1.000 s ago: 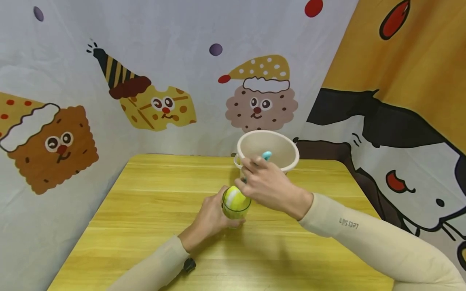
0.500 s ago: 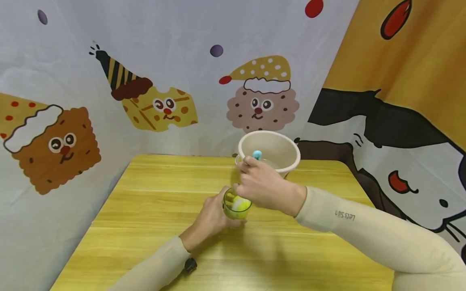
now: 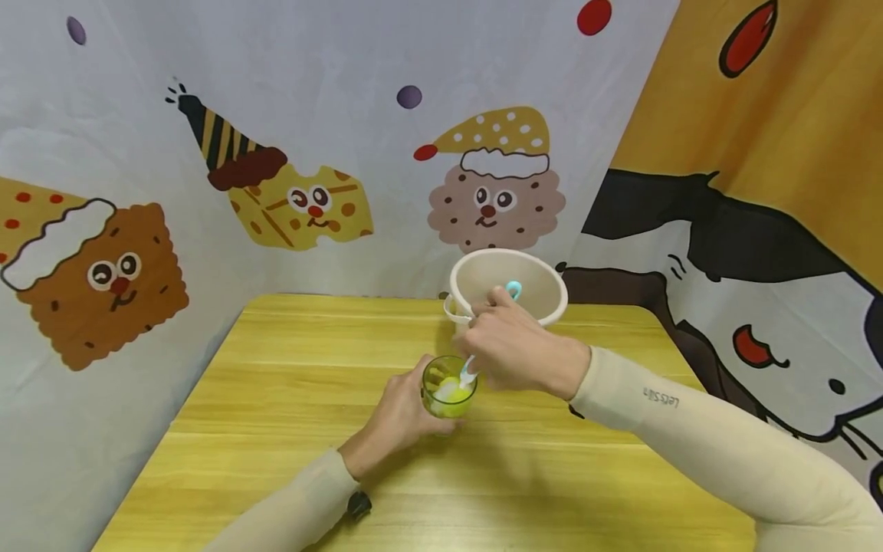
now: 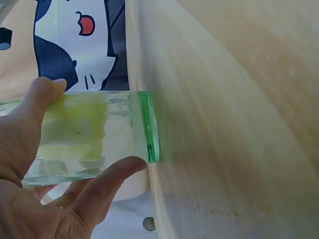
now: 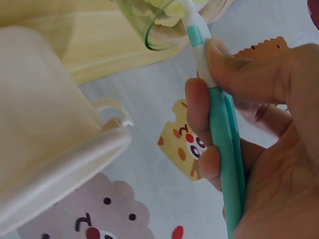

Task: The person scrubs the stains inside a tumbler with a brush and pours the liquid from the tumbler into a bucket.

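A green-tinted drinking glass (image 3: 429, 400) stands on the wooden table. My left hand (image 3: 395, 414) grips it from the left; in the left wrist view the thumb and fingers wrap the glass, close to its thick green base (image 4: 151, 127). Inside the glass sits the yellow and white sponge head (image 3: 451, 391) of a bottle brush. My right hand (image 3: 517, 345) holds the brush by its teal and white handle (image 5: 220, 119), thumb and fingers curled round it. The handle's teal looped end (image 3: 513, 289) pokes out above the hand.
Just behind the hands stands a cream bucket (image 3: 560, 303) with a side handle (image 3: 451, 310); my right hand overlaps its near rim. The wooden table (image 3: 290, 368) reaches back to a curtain (image 3: 324, 77) printed with cartoon figures. A small black object (image 3: 359, 504) shows by the left wrist.
The sponge head has gone from the glass's rim down into the glass. My right hand has shifted and turned with the brush; the left hand stays round the glass.
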The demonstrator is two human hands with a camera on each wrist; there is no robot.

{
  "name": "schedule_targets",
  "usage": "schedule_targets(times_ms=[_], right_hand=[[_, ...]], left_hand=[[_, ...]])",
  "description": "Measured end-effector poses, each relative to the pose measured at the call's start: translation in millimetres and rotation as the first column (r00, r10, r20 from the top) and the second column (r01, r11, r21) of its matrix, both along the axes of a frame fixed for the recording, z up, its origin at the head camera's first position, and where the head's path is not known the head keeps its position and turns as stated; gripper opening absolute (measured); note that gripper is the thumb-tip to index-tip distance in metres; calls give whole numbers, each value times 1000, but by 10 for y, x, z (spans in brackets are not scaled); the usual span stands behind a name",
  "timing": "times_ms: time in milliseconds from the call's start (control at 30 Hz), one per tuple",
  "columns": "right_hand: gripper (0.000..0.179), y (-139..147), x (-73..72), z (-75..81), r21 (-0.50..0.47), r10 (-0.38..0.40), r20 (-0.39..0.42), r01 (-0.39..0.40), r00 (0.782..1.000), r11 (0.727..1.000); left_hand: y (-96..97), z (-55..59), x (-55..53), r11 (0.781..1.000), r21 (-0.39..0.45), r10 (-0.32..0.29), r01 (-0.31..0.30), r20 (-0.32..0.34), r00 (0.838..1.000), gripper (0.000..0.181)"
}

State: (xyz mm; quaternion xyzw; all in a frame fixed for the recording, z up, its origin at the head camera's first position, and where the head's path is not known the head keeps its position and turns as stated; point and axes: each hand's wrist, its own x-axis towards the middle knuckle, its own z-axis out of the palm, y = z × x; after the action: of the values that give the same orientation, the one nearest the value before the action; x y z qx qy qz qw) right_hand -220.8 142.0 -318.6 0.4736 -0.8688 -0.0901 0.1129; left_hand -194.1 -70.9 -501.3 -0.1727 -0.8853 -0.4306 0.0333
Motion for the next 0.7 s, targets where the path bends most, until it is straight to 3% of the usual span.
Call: schedule_targets(times_ms=[433,700], right_hand=[[32,43,81,-127,-196,-137,66,147,988,970],[31,71,107,-138,-249,-195,62,204,979,947]], left_hand=[[12,-11,1,1000,-5,-12,12,-24,1000,85],[20,-12,-12,1000,-6,-4,4,-28,1000,85]])
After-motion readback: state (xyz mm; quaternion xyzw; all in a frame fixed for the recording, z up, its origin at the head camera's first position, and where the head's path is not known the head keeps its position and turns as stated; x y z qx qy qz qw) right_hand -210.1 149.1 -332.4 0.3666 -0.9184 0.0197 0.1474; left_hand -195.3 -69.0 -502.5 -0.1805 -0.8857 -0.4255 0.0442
